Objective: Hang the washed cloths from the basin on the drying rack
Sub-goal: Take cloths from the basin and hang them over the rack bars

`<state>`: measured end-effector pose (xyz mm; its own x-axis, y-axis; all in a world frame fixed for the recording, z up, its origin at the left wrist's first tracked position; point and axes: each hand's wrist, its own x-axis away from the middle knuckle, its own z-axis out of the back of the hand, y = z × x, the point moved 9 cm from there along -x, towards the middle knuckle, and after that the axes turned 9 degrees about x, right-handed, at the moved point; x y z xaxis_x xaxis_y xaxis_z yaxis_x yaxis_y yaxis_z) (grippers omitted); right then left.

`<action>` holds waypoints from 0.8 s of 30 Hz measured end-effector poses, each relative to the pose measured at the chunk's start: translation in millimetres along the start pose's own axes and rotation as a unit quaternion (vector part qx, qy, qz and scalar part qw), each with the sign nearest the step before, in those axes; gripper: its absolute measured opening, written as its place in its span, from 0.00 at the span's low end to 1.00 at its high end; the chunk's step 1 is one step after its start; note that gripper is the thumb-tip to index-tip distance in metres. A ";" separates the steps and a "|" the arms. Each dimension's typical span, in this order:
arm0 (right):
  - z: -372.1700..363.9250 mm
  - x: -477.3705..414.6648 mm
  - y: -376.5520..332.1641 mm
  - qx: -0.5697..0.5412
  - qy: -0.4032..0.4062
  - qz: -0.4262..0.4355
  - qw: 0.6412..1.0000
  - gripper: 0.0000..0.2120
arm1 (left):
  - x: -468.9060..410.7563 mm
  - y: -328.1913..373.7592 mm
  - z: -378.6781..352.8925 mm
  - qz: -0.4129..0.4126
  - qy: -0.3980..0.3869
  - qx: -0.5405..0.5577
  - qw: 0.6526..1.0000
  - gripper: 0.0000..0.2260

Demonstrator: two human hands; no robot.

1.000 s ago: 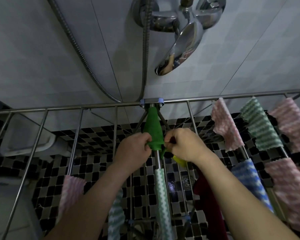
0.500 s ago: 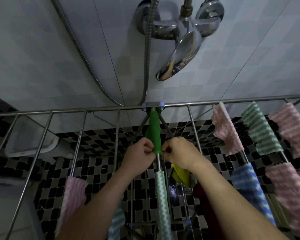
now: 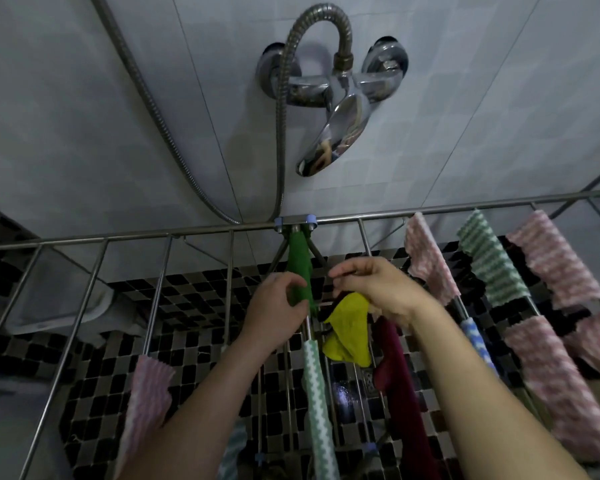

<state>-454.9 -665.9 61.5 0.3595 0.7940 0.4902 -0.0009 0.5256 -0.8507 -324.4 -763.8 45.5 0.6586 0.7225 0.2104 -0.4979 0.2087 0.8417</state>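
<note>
The dark green soft cloth [image 3: 299,268] lies bunched over the centre rail at the far edge of the steel drying rack [image 3: 465,208]. It looks limp, light and probably damp, best taken by its lower hem, where the left hand [image 3: 278,306] pinches it. The right hand [image 3: 378,289] hangs loosely curled beside; whether its hidden fingers hold the crumpled yellow cloth [image 3: 349,327], I cannot tell.

plain green cloth [image 3: 300,268], yellow cloth [image 3: 349,329], pink-striped cloth [image 3: 555,258], black-and-white mosaic floor [image 3: 194,296]

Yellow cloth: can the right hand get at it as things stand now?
Likely yes: the yellow cloth hangs just below the right hand, whose fingers look free; the left hand holds the green cloth.
</note>
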 end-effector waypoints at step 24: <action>41.9 123.8 -159.0 0.102 0.131 0.256 0.952 0.10 | 67.9 210.6 143.9 -0.246 0.017 0.443 0.862 0.09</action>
<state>-449.3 -638.3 265.5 0.4831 0.8731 -0.0656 -0.4102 0.1595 -0.8979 -303.4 -765.6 308.5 0.6434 0.7119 -0.2815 0.4724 -0.0798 0.8778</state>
